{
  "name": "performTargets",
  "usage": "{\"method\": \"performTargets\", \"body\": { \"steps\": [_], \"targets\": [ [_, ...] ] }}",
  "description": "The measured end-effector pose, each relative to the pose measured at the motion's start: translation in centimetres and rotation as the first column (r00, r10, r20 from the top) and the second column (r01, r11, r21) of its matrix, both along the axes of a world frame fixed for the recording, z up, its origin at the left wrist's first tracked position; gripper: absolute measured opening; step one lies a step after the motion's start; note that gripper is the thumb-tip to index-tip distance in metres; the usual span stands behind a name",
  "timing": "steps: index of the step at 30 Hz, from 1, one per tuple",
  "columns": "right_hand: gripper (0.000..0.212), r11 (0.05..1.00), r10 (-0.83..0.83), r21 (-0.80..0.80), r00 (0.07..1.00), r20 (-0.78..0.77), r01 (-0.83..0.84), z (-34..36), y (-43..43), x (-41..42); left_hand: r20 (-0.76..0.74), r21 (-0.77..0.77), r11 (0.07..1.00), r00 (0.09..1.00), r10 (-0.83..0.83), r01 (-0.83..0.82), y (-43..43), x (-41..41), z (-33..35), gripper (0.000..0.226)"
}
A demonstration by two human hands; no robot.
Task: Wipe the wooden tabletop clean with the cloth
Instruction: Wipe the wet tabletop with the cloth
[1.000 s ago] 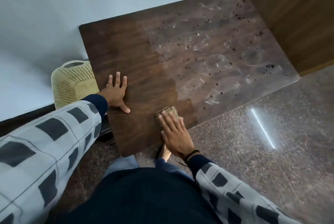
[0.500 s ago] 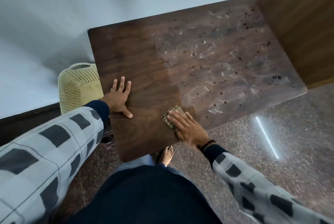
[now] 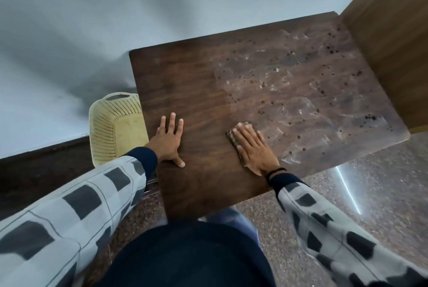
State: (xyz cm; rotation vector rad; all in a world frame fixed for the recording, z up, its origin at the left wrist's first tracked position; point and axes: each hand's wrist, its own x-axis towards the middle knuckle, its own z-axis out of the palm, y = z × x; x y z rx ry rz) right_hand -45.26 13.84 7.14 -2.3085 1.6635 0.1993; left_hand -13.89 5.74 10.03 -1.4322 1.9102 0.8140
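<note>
Pressing the cloth (image 3: 232, 134) under flat fingers (image 3: 246, 134), the right hand (image 3: 254, 151) seemed mid-wipe, the left hand (image 3: 168, 140) spread on the tabletop (image 3: 185, 83); its spotted half wanted firm strokes next.

Bench (image 3: 196, 83): dark wood grain, left part matt and even, right part hazy with whitish streaky film plus dark specks, bit of sheen. Cloth (image 3: 232, 135): coarse woven stuff, brown-tan check. Basket (image 3: 111, 124): cream plastic, perforated walls, dull. Floor (image 3: 382, 194): speckled stone, polished, proper glossy glare. Side panel (image 3: 389, 32): smooth wood-look. Sleeves (image 3: 81, 205): soft checked fabric. Wall (image 3: 115, 8): flat matt paint.
</note>
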Motion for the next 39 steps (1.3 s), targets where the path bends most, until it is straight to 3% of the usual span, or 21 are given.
{"method": "performTargets", "body": {
  "steps": [2, 7, 9, 14, 21, 24, 28, 30, 33, 34, 35, 37, 39],
  "targets": [
    [0.058, 0.991, -0.131, -0.013, 0.99, 0.043, 0.132, 0.0, 0.5, 1.6, -0.01, 0.003, 1.0, 1.0, 0.023, -0.023, 0.0, -0.1, 0.0, 0.156],
    [0.059, 0.972, 0.233, -0.033, 0.971, 0.048, -0.232, -1.1, 2.3, 1.2, -0.144, -0.1, 0.981, 0.978, 0.153, -0.168, -1.2, -0.9, 0.5, 0.153],
    [0.058, 0.96, 0.277, -0.043, 0.96, 0.03, -0.276, -0.9, -0.3, -0.1, -0.174, -0.107, 0.966, 0.961, 0.216, -0.236, -3.2, -1.4, 1.2, 0.155],
    [0.058, 0.995, -0.098, 0.016, 0.992, 0.081, 0.097, -0.3, -3.2, 1.2, -0.149, -0.053, 0.942, 0.936, 0.32, -0.33, -8.5, -2.7, 2.7, 0.155],
    [0.058, 0.997, -0.067, 0.035, 0.992, 0.103, 0.064, -0.9, -3.2, 1.2, -0.081, -0.008, 0.959, 0.956, 0.281, -0.283, -9.4, -3.9, 1.7, 0.157],
    [0.059, 0.995, 0.098, 0.007, 0.989, 0.111, -0.099, -1.4, -2.0, 1.9, -0.075, -0.014, 0.963, 0.961, 0.267, -0.269, -9.6, -3.8, 1.6, 0.159],
    [0.059, 0.915, 0.404, -0.024, 0.912, 0.078, -0.403, -1.5, -5.3, -0.5, -0.042, -0.006, 0.967, 0.966, 0.255, -0.255, -9.5, -3.9, 2.1, 0.158],
    [0.059, 0.949, 0.314, -0.026, 0.946, 0.083, -0.313, -1.2, -8.3, -0.8, -0.034, 0.008, 0.968, 0.967, 0.251, -0.251, -9.8, -4.2, 2.1, 0.157],
    [0.056, 0.993, -0.114, 0.012, 0.978, 0.174, 0.113, -0.6, -9.4, 2.2, -0.039, 0.021, 0.965, 0.964, 0.262, -0.261, -9.9, -4.4, 2.2, 0.157],
    [0.056, 0.985, -0.174, 0.029, 0.967, 0.187, 0.172, -0.7, -9.0, 3.3, -0.035, 0.025, 0.966, 0.966, 0.258, -0.257, -9.9, -4.3, 2.2, 0.156],
    [0.057, 0.991, -0.135, 0.015, 0.974, 0.184, 0.135, -1.0, -8.2, 4.0, -0.034, 0.022, 0.967, 0.966, 0.255, -0.254, -10.0, -4.4, 2.2, 0.156],
    [0.058, 0.992, 0.127, -0.038, 0.982, 0.138, -0.123, -1.6, -7.4, 3.2, -0.033, 0.018, 0.968, 0.967, 0.251, -0.25, -10.0, -4.5, 2.4, 0.156],
    [0.058, 0.931, 0.364, -0.04, 0.927, 0.085, -0.362, -1.5, -9.1, 0.8, -0.035, 0.023, 0.969, 0.968, 0.248, -0.247, -10.0, -4.6, 2.4, 0.156]
  ]
}}
